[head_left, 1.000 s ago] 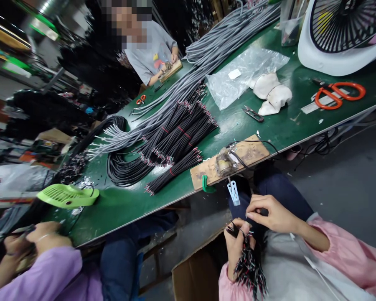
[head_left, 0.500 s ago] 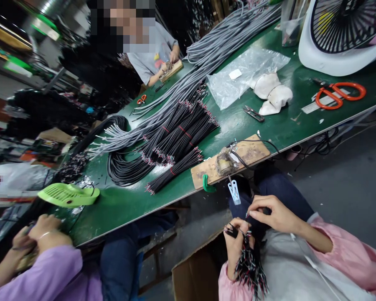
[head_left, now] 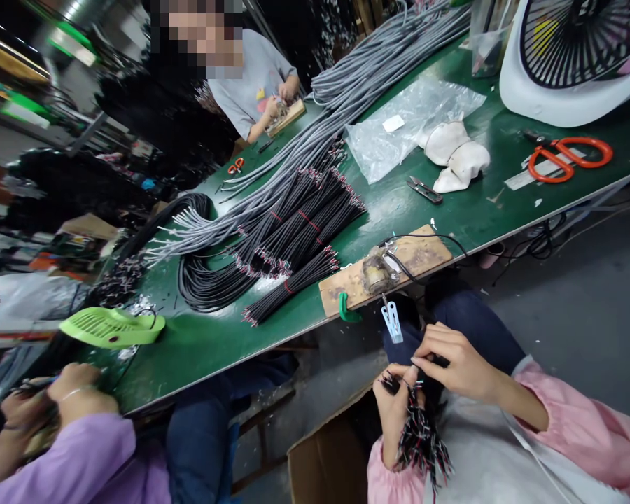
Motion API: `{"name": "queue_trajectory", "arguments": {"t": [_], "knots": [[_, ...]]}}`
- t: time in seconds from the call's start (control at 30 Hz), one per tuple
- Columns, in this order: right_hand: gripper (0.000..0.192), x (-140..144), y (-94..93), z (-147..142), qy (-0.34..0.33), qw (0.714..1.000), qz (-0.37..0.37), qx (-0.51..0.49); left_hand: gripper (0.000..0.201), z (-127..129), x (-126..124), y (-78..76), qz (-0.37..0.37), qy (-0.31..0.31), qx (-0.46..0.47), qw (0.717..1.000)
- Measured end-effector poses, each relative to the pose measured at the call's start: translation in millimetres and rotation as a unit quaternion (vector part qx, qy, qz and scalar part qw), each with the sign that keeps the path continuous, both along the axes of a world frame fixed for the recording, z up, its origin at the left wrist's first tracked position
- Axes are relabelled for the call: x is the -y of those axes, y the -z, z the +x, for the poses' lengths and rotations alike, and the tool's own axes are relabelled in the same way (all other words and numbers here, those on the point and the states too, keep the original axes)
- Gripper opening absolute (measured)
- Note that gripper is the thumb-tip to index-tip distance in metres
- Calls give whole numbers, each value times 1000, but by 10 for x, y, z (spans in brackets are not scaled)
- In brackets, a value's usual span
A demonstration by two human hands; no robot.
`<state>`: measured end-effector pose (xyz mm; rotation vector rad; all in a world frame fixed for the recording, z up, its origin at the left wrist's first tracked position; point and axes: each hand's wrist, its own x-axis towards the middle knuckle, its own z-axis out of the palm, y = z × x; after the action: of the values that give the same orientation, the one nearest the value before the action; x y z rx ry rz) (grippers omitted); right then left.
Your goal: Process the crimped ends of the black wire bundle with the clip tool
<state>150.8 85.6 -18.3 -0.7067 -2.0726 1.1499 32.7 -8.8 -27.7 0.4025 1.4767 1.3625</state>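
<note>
Seated at a green workbench, a worker in pink sleeves bends to fine handwork over the lap, on the near side of the wooden board. The left hand is closed around a bunch of short black wires, their tips showing red and white; the bunch droops from that hand, below the board and well clear of it. The right hand is drawn into a pinch, its fingertips close against the left's; a small dark piece is held in its curled fingers, though from here I cannot tell what it is. The step in hand looks to be working wire ends singly with the fingertips. The next move, I would judge, calls for a firm left grip and a light, exact right pinch, lest neighbouring strands be tugged loose. A pale blue clothespin juts from the board's near edge; tied black cable bundles lie to the board's left, orange-handled scissors well off to its right. A co-worker in purple sits far left of the board, both hands together.
</note>
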Motion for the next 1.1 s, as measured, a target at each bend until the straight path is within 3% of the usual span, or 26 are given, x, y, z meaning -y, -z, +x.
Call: {"name": "queue_trajectory", "arguments": {"t": [0.13, 0.23, 0.33, 0.4, 0.5, 0.6, 0.7, 0.8, 1.1], "knots": [[14, 6, -10, 11, 11, 1000, 11, 13, 29, 5, 6, 10, -15, 17, -30, 999], [17, 25, -44, 4, 19, 998, 43, 33, 24, -9, 5, -18, -27, 71, -97, 992], [18, 27, -73, -22, -16, 996, 54, 69, 19, -9, -3, -77, -28, 116, -159, 980], [16, -1, -68, -38, -41, 995, 14, 86, 19, -1, -1, -112, -27, 143, -161, 976], [14, -96, -31, -27, -54, 984, -151, 72, 26, 4, 23, -133, -29, 168, -103, 980], [23, -197, -3, 35, -107, 951, -291, -17, 36, -6, 55, -111, -10, 162, -3, 987], [28, -223, 4, 98, -195, 929, -299, -104, 42, -9, 70, -66, 11, 141, 55, 988], [28, -184, 17, 111, -239, 925, -271, -119, 43, -3, 67, -28, 16, 102, 82, 991], [14, -80, 74, -3, -117, 953, -241, -143, 49, 4, 15, -53, 29, 103, 105, 989]]}}
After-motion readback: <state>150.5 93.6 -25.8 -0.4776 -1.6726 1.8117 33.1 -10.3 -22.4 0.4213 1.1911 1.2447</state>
